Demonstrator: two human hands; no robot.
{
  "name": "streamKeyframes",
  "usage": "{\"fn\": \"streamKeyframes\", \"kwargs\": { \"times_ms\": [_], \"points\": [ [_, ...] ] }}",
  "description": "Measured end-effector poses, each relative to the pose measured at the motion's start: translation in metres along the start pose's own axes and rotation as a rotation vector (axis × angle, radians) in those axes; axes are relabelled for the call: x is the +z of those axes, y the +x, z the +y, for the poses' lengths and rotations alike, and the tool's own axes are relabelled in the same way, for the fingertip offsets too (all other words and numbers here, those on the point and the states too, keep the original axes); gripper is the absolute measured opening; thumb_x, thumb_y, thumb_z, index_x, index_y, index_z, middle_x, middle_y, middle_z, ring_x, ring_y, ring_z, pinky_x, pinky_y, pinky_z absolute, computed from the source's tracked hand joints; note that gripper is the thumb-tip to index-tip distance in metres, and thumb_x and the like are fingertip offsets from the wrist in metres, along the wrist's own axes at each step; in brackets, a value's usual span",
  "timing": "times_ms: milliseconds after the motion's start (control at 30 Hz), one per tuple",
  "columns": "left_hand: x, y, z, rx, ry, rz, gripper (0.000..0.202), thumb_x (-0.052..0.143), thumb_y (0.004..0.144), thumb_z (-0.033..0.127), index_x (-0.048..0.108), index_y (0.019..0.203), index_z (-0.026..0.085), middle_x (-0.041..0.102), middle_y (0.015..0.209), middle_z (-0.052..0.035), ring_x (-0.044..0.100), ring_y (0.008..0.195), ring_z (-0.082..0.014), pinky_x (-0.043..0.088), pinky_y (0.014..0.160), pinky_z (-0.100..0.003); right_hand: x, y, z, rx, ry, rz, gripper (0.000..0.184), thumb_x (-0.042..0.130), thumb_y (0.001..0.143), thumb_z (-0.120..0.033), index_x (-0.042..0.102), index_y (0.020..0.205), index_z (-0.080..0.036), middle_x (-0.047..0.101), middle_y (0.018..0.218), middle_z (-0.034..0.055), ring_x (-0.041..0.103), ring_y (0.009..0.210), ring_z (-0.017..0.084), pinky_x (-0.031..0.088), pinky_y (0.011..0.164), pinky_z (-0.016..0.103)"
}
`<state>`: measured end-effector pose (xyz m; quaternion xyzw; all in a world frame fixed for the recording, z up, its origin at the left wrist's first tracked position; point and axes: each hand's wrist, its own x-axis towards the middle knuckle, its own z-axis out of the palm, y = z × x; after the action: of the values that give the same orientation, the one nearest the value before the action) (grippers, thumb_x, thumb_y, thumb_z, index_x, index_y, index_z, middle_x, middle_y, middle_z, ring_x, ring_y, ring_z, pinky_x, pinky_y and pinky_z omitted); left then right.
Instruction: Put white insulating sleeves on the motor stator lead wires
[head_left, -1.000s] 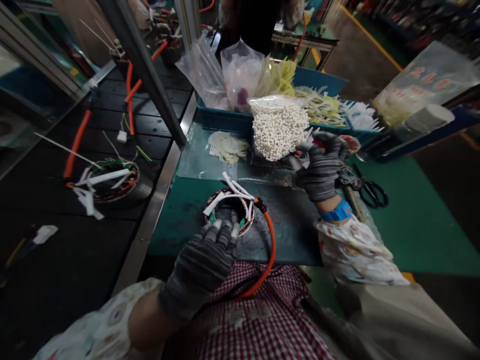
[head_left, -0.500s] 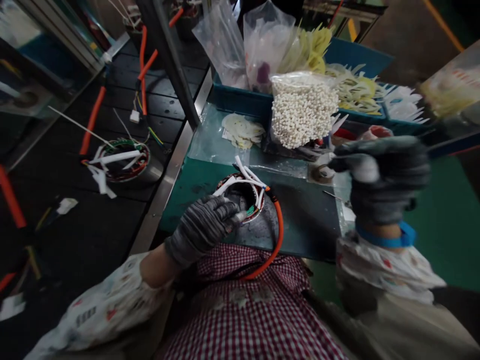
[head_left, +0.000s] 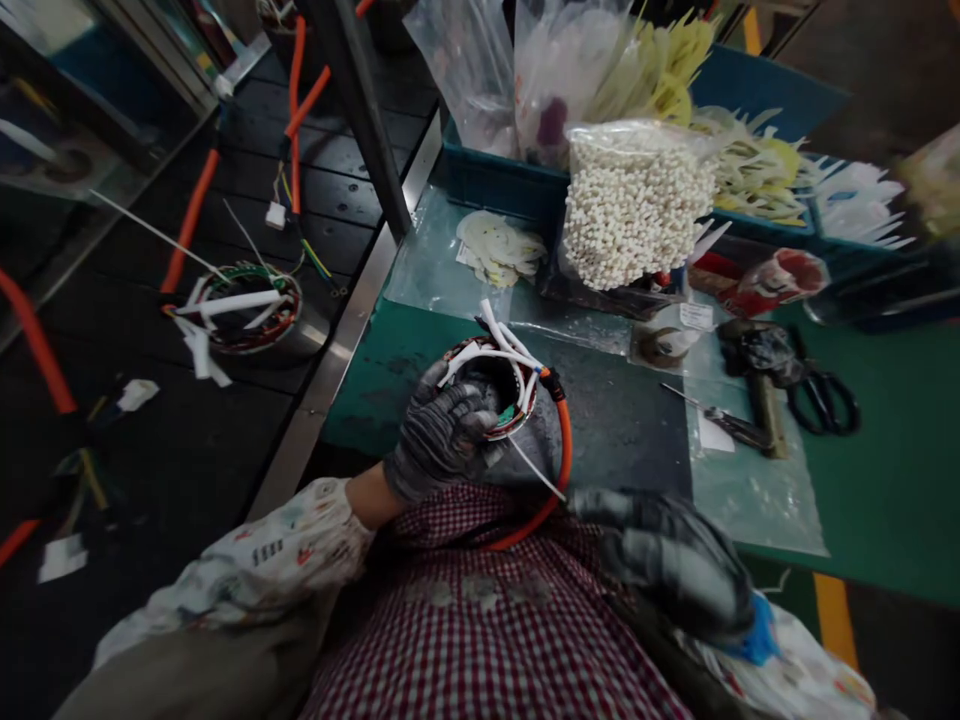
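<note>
A round motor stator [head_left: 501, 385] with copper windings, white sleeves and an orange cable [head_left: 561, 465] lies on the green mat near the table's front edge. My left hand [head_left: 442, 432], in a grey glove, is closed on the stator's near rim. My right hand [head_left: 664, 560], also gloved and blurred by motion, is low at the front edge, pinching the end of a thin white strip [head_left: 536, 468] that runs up to the stator.
A bag of white pellets [head_left: 634, 200] and blue bins [head_left: 495, 180] of white and yellow strips stand at the back. Scissors [head_left: 825, 395], a hammer-like tool [head_left: 761, 375] and tweezers [head_left: 716, 412] lie to the right. A second stator [head_left: 244, 315] sits on the black conveyor at the left.
My right hand came down from beside the pellet bag to the table's front edge, holding a white strip. My left hand closed round the stator's rim.
</note>
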<state>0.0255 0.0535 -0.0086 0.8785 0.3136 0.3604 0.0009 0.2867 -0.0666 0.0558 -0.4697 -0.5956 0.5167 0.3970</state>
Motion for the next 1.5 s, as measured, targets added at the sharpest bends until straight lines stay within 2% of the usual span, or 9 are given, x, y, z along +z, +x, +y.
{"fn": "streamKeyframes", "kwargs": {
  "times_ms": [100, 300, 467, 633, 767, 1067, 1167, 1333, 1500],
  "points": [
    [0.002, -0.003, 0.0, -0.025, -0.025, -0.014, 0.012, 0.064, 0.101, 0.039, 0.067, 0.101, 0.028, 0.083, 0.103, -0.0011, 0.078, 0.102, -0.0246, 0.035, 0.136, -0.057, 0.008, 0.005, 0.012, -0.14, -0.194, 0.023, 0.031, 0.07, 0.105, -0.033, 0.082, 0.134, -0.034, 0.09, 0.107, 0.0065, 0.086, 0.08, 0.023, 0.069, 0.069, 0.03],
    [0.002, -0.004, 0.001, -0.031, -0.095, -0.036, 0.017, 0.07, 0.097, 0.038, 0.073, 0.111, 0.03, 0.086, 0.115, -0.0006, 0.079, 0.116, -0.0274, 0.026, 0.141, -0.062, 0.023, 0.087, 0.022, -0.114, -0.465, 0.2, 0.024, 0.071, 0.104, -0.043, 0.084, 0.113, -0.026, 0.087, 0.094, 0.0075, 0.082, 0.081, 0.026, 0.065, 0.075, 0.036],
    [0.002, 0.0, 0.0, -0.055, -0.129, 0.017, 0.009, 0.07, 0.096, 0.037, 0.074, 0.101, 0.031, 0.086, 0.111, 0.0021, 0.08, 0.113, -0.0249, 0.027, 0.141, -0.059, 0.019, 0.124, 0.001, -0.042, -0.736, -0.01, 0.027, 0.069, 0.104, -0.044, 0.084, 0.106, -0.022, 0.083, 0.083, 0.0072, 0.074, 0.071, 0.023, 0.055, 0.068, 0.034],
    [0.0, 0.002, 0.002, -0.048, -0.085, -0.016, 0.012, 0.073, 0.096, 0.039, 0.078, 0.104, 0.032, 0.086, 0.114, 0.0041, 0.08, 0.115, -0.0242, 0.027, 0.142, -0.056, 0.018, 0.125, 0.0, -0.063, -0.284, 0.092, 0.026, 0.07, 0.103, -0.043, 0.082, 0.099, -0.021, 0.084, 0.089, 0.0036, 0.075, 0.076, 0.018, 0.059, 0.072, 0.03],
    [-0.004, 0.003, 0.003, -0.117, -0.076, -0.067, 0.018, 0.065, 0.104, 0.043, 0.079, 0.109, 0.032, 0.086, 0.117, 0.006, 0.079, 0.118, -0.0234, 0.029, 0.141, -0.057, 0.008, 0.12, 0.002, -0.007, 0.049, -0.082, 0.024, 0.073, 0.105, -0.044, 0.085, 0.107, -0.024, 0.087, 0.106, 0.0031, 0.081, 0.096, 0.021, 0.066, 0.089, 0.035],
    [0.002, -0.005, -0.01, -0.063, -0.088, -0.152, 0.017, 0.075, 0.096, 0.046, 0.078, 0.104, 0.032, 0.084, 0.115, -0.0017, 0.078, 0.119, -0.0287, 0.037, 0.137, -0.061, 0.011, 0.113, 0.014, -0.065, 0.01, 0.004, 0.012, 0.085, 0.094, -0.033, 0.085, 0.102, -0.024, 0.088, 0.101, 0.0033, 0.083, 0.09, 0.022, 0.069, 0.083, 0.036],
    [0.002, -0.004, -0.009, -0.05, -0.083, -0.086, 0.018, 0.071, 0.099, 0.046, 0.076, 0.108, 0.031, 0.084, 0.113, -0.0008, 0.079, 0.114, -0.0265, 0.041, 0.134, -0.061, 0.014, 0.108, 0.021, -0.07, 0.086, -0.055, 0.015, 0.081, 0.1, -0.036, 0.085, 0.107, -0.024, 0.087, 0.095, 0.0026, 0.084, 0.086, 0.023, 0.071, 0.081, 0.037],
    [0.004, 0.0, -0.007, -0.01, -0.184, -0.027, 0.02, 0.068, 0.104, 0.045, 0.072, 0.118, 0.03, 0.085, 0.111, 0.0005, 0.081, 0.111, -0.023, 0.033, 0.139, -0.06, 0.004, 0.096, 0.039, -0.357, -0.065, -0.207, 0.014, 0.077, 0.102, -0.033, 0.087, 0.111, -0.03, 0.089, 0.105, 0.0042, 0.085, 0.093, 0.022, 0.072, 0.085, 0.036],
    [0.004, -0.001, -0.007, -0.044, -0.102, -0.011, 0.015, 0.075, 0.102, 0.045, 0.074, 0.106, 0.031, 0.085, 0.111, 0.0024, 0.081, 0.108, -0.0216, 0.038, 0.136, -0.06, 0.005, 0.096, 0.033, -0.195, -0.028, 0.033, 0.013, 0.082, 0.099, -0.028, 0.088, 0.11, -0.028, 0.089, 0.103, 0.0036, 0.085, 0.092, 0.023, 0.071, 0.085, 0.038]
  ]
}}
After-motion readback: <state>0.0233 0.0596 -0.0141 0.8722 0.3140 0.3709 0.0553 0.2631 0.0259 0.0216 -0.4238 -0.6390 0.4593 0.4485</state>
